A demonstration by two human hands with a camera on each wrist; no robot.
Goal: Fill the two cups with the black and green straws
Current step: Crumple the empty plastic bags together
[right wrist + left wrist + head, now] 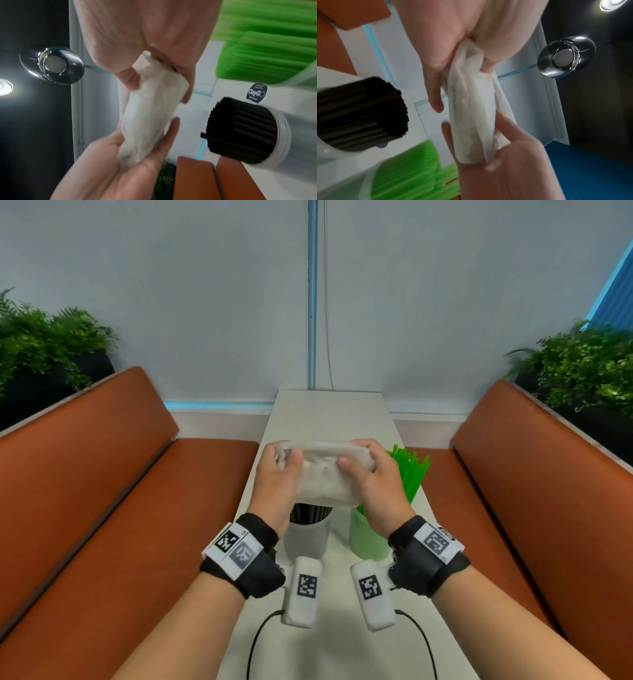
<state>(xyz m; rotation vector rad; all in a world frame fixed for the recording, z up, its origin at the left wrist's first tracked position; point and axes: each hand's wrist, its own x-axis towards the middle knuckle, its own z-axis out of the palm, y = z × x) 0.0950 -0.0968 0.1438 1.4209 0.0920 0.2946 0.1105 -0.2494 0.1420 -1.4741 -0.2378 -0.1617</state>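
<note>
Both hands hold one crumpled white sheet (325, 474), cloth or thin plastic, in the air above the cups. My left hand (284, 455) grips its left end with thumb and curled fingers. My right hand (356, 455) grips its right end the same way. Below them a clear cup (310, 537) stands packed with black straws (310, 510). To its right a green cup (366, 541) holds green straws (409, 474) that fan out to the right. The wrist views show the sheet (471, 108) (149, 115), the black straws (361, 115) (240, 131) and the green straws (406, 169) (265, 47).
The cups stand on a narrow white table (329, 412) that runs to the far wall. Orange bench seats (102, 474) (534, 474) flank it, with plants (51, 344) (582, 364) behind them. A round dark sticker (256, 93) lies on the table.
</note>
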